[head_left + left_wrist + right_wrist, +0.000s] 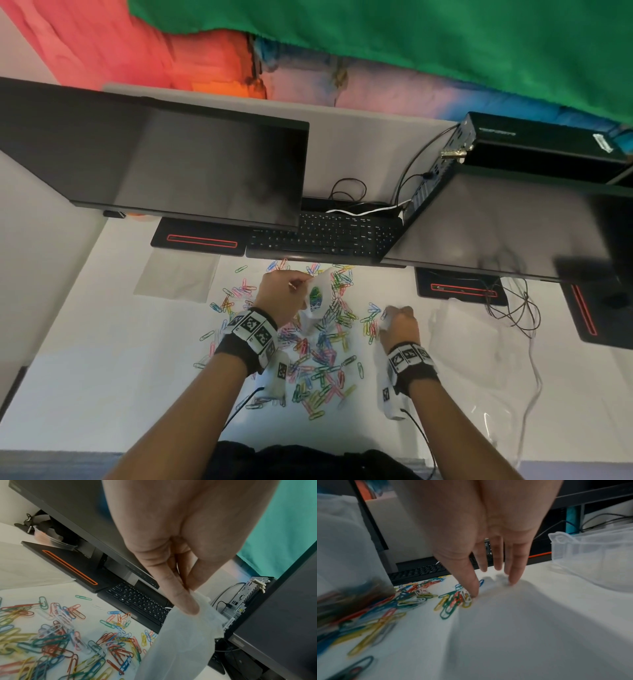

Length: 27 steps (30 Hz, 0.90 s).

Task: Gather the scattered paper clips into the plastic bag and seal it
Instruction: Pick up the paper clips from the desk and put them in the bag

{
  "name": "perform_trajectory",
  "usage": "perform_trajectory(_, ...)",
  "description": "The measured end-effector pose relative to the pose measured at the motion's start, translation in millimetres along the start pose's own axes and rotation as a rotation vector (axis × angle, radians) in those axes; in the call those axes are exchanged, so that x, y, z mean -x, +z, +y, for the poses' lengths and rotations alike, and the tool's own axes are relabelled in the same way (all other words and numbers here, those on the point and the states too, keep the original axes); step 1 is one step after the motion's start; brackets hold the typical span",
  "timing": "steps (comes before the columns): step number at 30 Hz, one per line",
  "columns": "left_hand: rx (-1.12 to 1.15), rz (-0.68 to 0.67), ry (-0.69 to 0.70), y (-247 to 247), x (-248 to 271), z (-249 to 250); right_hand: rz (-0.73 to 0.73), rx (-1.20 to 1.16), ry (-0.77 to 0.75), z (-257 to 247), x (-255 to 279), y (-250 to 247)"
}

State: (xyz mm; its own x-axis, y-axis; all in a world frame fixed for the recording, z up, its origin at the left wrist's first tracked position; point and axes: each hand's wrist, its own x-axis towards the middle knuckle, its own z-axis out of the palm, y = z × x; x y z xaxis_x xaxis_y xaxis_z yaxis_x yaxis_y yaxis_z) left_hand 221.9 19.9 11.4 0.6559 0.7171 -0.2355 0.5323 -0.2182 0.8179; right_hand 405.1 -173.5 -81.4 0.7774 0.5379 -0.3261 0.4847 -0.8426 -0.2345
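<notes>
Many coloured paper clips (pixel 318 359) lie scattered on the white desk (pixel 102 377) in front of me. My left hand (pixel 301 287) holds the translucent plastic bag (pixel 315 303) up over the pile; thumb and fingers pinch its top edge in the left wrist view, left hand (pixel 190 592), bag (pixel 180 642). Some clips show through the bag (pixel 342 547) near its bottom. My right hand (pixel 390 313) is down on the desk to the right. Its fingers are straight, right hand (pixel 493 585), and the thumb tip touches a small cluster of clips (pixel 453 601).
Two dark monitors (pixel 188 164) (pixel 496 226) overhang the back of the desk, with a black keyboard (pixel 325 236) between them. A clear plastic box (pixel 590 555) stands right of my right hand. Cables (pixel 513 308) trail at the right. A pale sheet (pixel 178 277) lies at the left.
</notes>
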Motion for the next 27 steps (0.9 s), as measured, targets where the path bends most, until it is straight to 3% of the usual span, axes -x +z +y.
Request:
perform_trajectory(4, 0.000, 0.021, 0.003, -4, 1, -1, -0.067, 0.046, -0.218, -1, 0, 4)
perform_trajectory(7, 0.000, 0.016, 0.011, -3, 2, -1, -0.170, 0.227, -0.400, -1, 8, 10)
perform_trajectory(12, 0.026, 0.020, 0.019, 1, 1, 0, -0.161, 0.513, -0.625, 0, 28, 31)
perform_trajectory(14, 0.028, 0.015, 0.018, 3, 0, 0, -0.180, 0.535, -0.587, -3, 38, 33)
perform_trajectory(18, 0.009, -0.001, 0.021, 4, 2, 2, -0.112, 0.319, -0.550, -3, 40, 33)
perform_trajectory(23, -0.009, -0.005, 0.013, 6, 5, 5, -0.091, 0.205, -0.580, -6, 26, 23)
perform_trajectory(27, -0.025, -0.009, 0.013, 9, 7, 8, -0.075, -0.020, -0.351, -12, 15, 11)
